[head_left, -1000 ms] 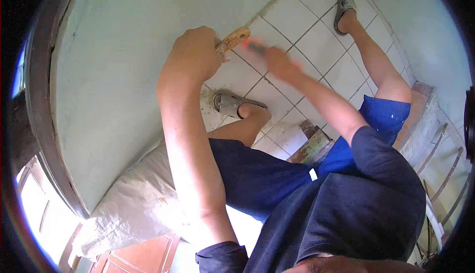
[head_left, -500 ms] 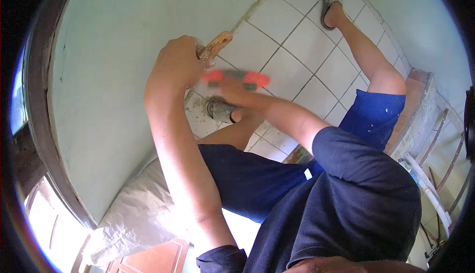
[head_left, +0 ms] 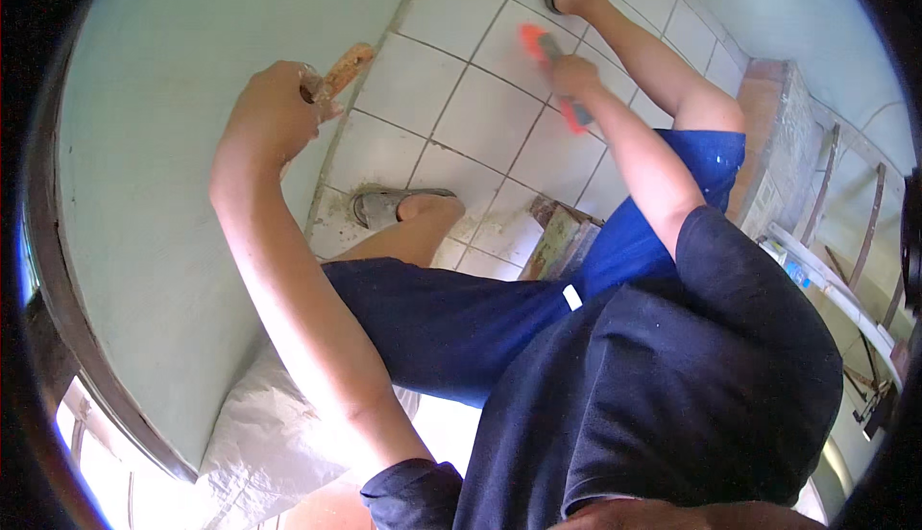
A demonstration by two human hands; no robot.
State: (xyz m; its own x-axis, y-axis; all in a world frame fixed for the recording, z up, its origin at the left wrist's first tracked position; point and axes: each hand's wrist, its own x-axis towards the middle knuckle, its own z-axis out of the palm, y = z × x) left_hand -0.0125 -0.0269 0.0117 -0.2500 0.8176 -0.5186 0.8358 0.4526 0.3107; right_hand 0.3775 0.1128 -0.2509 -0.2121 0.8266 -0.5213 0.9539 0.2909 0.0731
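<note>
A tan handle (head_left: 348, 69) is held in the left hand (head_left: 272, 112), with the fingers curled around it. The rest of that tool is hidden, so its kind cannot be told. A pale green wall (head_left: 158, 165) is seen to the left of this grip; whether it is touched cannot be told. Well to the right of the left grip, a red and dark tool (head_left: 549, 47) is gripped in the right hand (head_left: 576, 77); it is blurred. White floor tiles (head_left: 485, 112) are seen between both grips.
</note>
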